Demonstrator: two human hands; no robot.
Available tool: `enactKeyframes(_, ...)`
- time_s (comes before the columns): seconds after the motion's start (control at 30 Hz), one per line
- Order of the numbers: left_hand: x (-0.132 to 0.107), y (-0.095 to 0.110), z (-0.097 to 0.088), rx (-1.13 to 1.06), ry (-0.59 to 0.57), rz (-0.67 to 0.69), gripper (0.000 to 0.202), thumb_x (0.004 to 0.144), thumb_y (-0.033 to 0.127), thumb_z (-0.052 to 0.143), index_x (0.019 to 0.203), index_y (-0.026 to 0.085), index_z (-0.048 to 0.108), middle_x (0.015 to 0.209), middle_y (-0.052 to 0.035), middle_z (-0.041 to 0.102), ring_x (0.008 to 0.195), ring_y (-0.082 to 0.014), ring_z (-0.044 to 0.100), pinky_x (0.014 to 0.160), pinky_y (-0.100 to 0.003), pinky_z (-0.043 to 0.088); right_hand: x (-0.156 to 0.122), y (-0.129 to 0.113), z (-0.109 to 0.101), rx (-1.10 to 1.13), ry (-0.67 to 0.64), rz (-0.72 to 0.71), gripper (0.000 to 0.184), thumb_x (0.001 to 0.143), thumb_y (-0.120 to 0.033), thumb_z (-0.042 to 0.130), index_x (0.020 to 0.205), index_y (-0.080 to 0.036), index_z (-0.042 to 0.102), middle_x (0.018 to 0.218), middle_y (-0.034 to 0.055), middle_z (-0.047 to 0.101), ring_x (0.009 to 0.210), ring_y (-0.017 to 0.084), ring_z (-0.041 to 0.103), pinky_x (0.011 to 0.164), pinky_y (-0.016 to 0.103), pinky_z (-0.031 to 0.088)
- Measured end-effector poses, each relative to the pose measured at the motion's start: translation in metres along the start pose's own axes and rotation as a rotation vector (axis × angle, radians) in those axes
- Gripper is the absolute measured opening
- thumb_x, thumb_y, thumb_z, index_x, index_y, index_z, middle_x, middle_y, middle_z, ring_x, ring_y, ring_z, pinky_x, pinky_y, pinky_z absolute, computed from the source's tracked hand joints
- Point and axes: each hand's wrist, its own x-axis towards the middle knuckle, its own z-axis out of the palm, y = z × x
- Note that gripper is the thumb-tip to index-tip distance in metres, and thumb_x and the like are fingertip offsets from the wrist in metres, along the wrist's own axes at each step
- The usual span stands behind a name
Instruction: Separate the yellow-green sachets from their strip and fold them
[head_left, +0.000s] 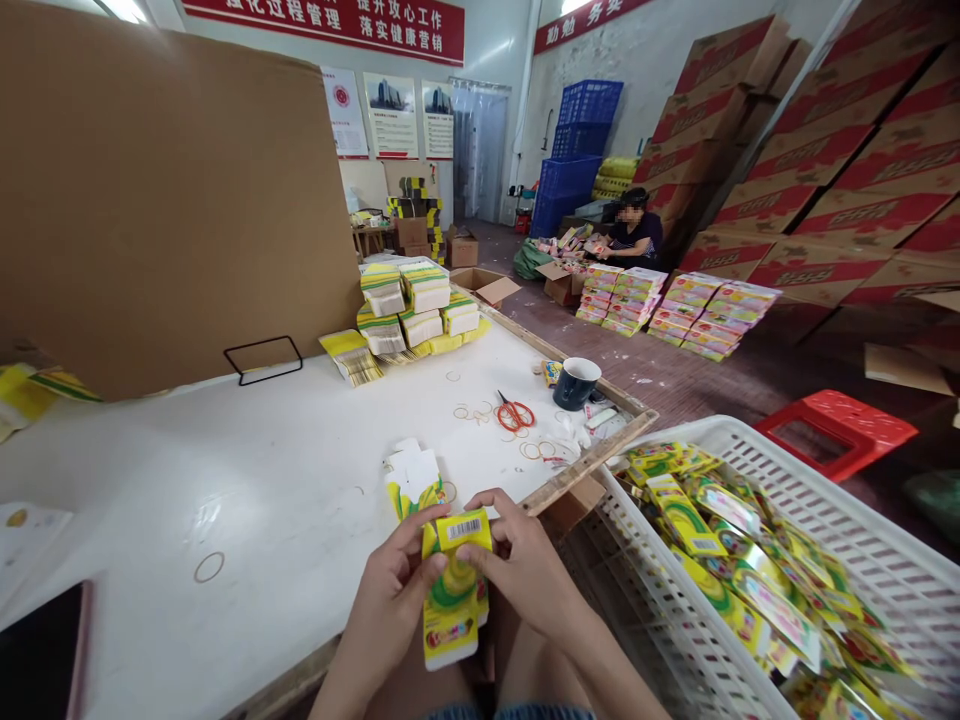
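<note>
A small yellow and green carton (453, 585) with a barcode on its upper end is held over my lap at the table's front edge. My left hand (397, 575) grips its left side, thumb on the front. On the right side, my right hand (517, 560) pinches it near the barcode, thumb pressed on the front panel. The carton's lower end points toward me, with a white edge showing. Just beyond my hands, flat unfolded cartons (414, 475) lie on the white table (285, 500).
Bundled flat cartons (405, 310) are stacked at the table's back. Red-handled scissors (516, 412), rubber bands and a dark mug (576, 384) lie to the right. A white basket (675, 570) of yellow packets stands right, near a red stool (836, 432). A person (634, 235) sits farther back.
</note>
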Motion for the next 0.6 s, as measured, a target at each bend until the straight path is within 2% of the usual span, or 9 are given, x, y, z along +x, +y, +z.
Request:
enactKeyframes(0.13,-0.001,-0.004,-0.008,-0.157,-0.073,-0.045,0.064,0.082,0.036,0.064,0.14,0.026,0.04,0.116,-0.0125,0.068,0.089,-0.0269,0.069,0.075,-0.037,0.054,0.002,0.006,0.002,0.25,-0.052,0.008,0.029,0.079,-0.027,0.065,0.103,-0.022,0.05,0.062,-0.0052,0.063,0.048,0.01,0.05,0.045,0.019,0.036)
enactKeyframes(0.3,-0.003,-0.009,-0.014,-0.274,-0.171,-0.094,0.069,0.086,0.028,0.061,0.146,0.03,0.026,0.113,-0.0117,0.069,0.093,-0.0263,0.068,0.077,-0.037,0.052,0.004,0.016,-0.005,0.326,-0.114,0.017,0.033,0.081,-0.04,0.066,0.102,-0.021,0.05,0.061,-0.0065,0.06,0.042,0.006,0.038,0.04,0.017,0.027)
enactKeyframes(0.43,-0.001,-0.008,-0.012,-0.264,-0.175,-0.081,0.074,0.081,0.025,0.067,0.144,0.024,0.029,0.104,-0.0121,0.072,0.09,-0.0264,0.068,0.08,-0.037,0.051,0.006,0.014,-0.008,0.39,-0.164,0.061,0.036,0.08,-0.045,0.067,0.1,-0.02,0.051,0.055,-0.0089,0.055,0.039,0.004,0.034,0.041,0.017,0.022)
enactKeyframes(0.6,0.003,-0.007,-0.009,-0.187,-0.111,-0.085,0.079,0.075,0.027,0.073,0.142,0.019,0.032,0.101,-0.0121,0.072,0.085,-0.0246,0.068,0.077,-0.035,0.05,0.009,0.005,-0.011,0.418,-0.204,0.127,0.044,0.074,-0.05,0.07,0.098,-0.018,0.052,0.053,-0.0101,0.051,0.038,0.003,0.03,0.04,0.018,0.019)
